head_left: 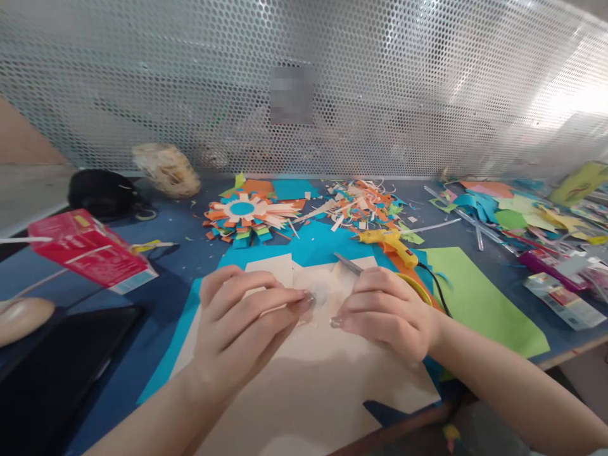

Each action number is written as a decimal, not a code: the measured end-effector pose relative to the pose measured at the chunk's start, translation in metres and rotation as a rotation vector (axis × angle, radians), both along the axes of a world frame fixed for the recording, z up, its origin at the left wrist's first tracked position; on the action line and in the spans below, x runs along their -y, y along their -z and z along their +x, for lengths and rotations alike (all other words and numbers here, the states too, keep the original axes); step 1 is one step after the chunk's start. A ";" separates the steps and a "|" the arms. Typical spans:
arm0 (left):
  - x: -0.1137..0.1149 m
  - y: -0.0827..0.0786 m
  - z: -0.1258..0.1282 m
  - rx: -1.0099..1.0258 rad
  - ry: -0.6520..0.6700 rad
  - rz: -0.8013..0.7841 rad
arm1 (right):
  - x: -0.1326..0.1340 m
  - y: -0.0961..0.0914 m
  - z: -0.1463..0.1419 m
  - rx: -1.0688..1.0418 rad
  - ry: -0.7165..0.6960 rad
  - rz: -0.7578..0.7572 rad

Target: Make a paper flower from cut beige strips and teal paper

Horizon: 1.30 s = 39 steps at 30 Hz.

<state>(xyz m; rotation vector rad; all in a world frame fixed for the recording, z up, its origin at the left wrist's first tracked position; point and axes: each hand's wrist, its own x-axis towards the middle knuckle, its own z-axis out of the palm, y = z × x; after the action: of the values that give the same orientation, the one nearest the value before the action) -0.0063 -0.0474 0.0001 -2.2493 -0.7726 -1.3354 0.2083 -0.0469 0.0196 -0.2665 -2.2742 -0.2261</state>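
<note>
My left hand (249, 313) is closed over a large cream paper sheet (304, 386), thumb and fingertips pressed together. Whatever sits in that pinch is too small or blurred to make out. Opposite it, my right hand (387, 310) has its fingers curled around scissors (348, 263). The grey blade sticks out past the knuckles toward the upper left, and a yellow handle loop shows behind the hand. Between the two hands lies a blurred pale patch (323, 285). Blue paper (327, 244) spreads under the cream sheet.
A yellow glue gun (390, 243) lies beyond my right hand, near green paper (479, 297). A layered paper flower (242, 209) and paper scraps (365, 202) lie behind. At left are a red carton (85, 250), mouse (26, 320) and black tablet (61, 373). Perforated metal (228, 82) backs the table.
</note>
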 end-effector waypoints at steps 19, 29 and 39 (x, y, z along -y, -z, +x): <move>-0.011 0.004 0.003 0.005 0.082 -0.165 | -0.005 0.010 -0.004 -0.018 0.190 -0.060; -0.012 0.011 0.010 0.070 0.103 -0.492 | -0.012 0.015 -0.006 -0.047 0.278 -0.465; -0.018 0.023 0.016 0.647 0.195 -1.450 | -0.016 0.022 -0.009 -0.198 0.328 -0.822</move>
<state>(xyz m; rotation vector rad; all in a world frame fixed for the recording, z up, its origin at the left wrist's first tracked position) 0.0095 -0.0295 -0.0228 -2.8241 -2.3988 -1.9716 0.1996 -0.0309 -0.0020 -1.0349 -2.0039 0.5657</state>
